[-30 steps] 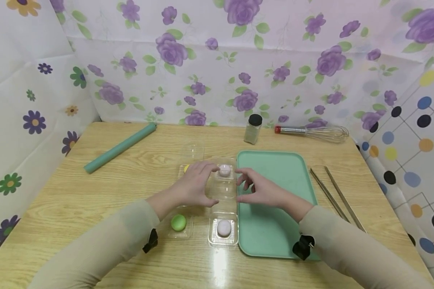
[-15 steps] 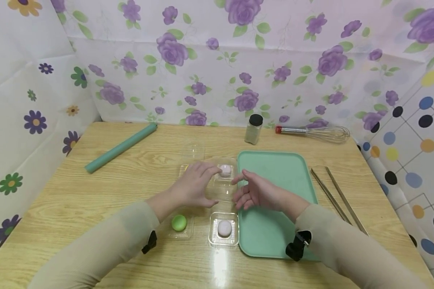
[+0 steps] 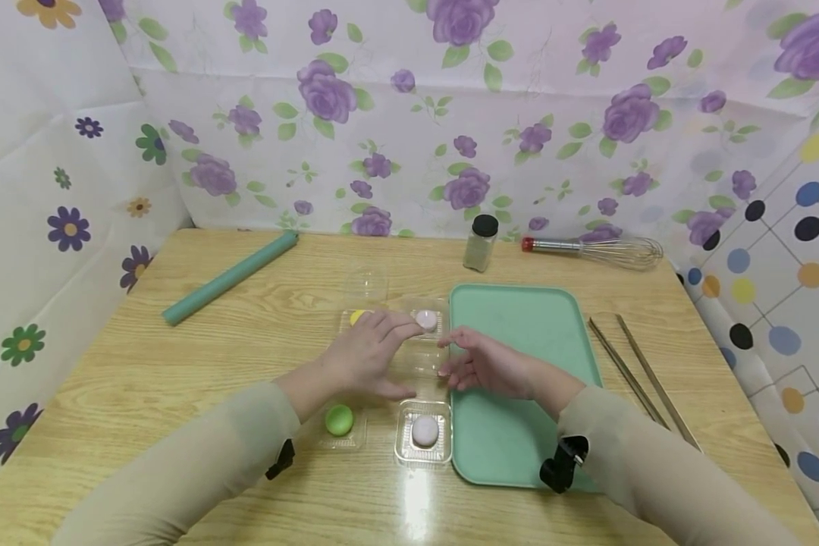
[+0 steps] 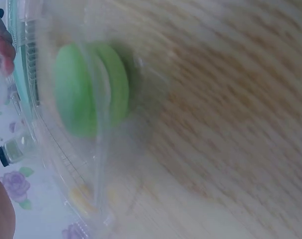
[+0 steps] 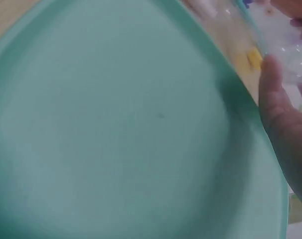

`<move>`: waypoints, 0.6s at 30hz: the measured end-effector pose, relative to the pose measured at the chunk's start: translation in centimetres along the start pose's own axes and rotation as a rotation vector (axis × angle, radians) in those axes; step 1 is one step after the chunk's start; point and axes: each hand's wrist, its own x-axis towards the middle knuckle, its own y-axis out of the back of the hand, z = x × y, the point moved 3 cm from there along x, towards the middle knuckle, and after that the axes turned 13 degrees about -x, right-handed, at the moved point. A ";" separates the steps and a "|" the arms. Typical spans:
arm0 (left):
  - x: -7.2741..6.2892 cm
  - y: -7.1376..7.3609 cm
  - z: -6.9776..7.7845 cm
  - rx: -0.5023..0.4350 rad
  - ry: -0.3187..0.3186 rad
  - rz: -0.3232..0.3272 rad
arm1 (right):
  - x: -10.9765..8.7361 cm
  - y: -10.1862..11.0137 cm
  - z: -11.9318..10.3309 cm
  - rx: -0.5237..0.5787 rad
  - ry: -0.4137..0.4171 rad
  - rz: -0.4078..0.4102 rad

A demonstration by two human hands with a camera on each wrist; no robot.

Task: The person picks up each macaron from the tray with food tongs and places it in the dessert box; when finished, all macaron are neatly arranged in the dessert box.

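A wooden table spreads wide, green tray toward its right edge! Right hand over the tray's left edge, fingers loosely bent; left hand opposite, fingers spread. Between them, clear plastic, contact unclear; one box beside the tray's near-left corner, pale macaron inside!

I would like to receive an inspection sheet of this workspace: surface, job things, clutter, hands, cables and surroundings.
Surface: wood-grain table, glare near its front edge.
Job's things: green macaron, two pale macarons and a partly hidden yellow piece, with clear plastic boxes; green tray to their right.
Clutter: teal roll, black-lidded jar, whisk, two long metal pieces.
Hands: left hand above the boxes, right hand over the tray's left edge; contact with plastic unclear.
Cables: nothing seen.
Surroundings: floral sheet behind, patterned sheets at both sides.
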 end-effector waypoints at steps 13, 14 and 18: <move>0.3 -0.8 -0.7 -0.614 0.510 -0.206 | -1.0 0.7 -0.3 -0.354 0.240 0.234; 0.3 -0.8 -0.8 -0.663 0.524 -0.207 | -1.0 0.6 -0.4 -0.363 0.261 0.238; 0.5 -0.8 -0.7 -0.767 0.546 -0.206 | -1.1 0.1 -0.7 -0.406 0.332 0.224</move>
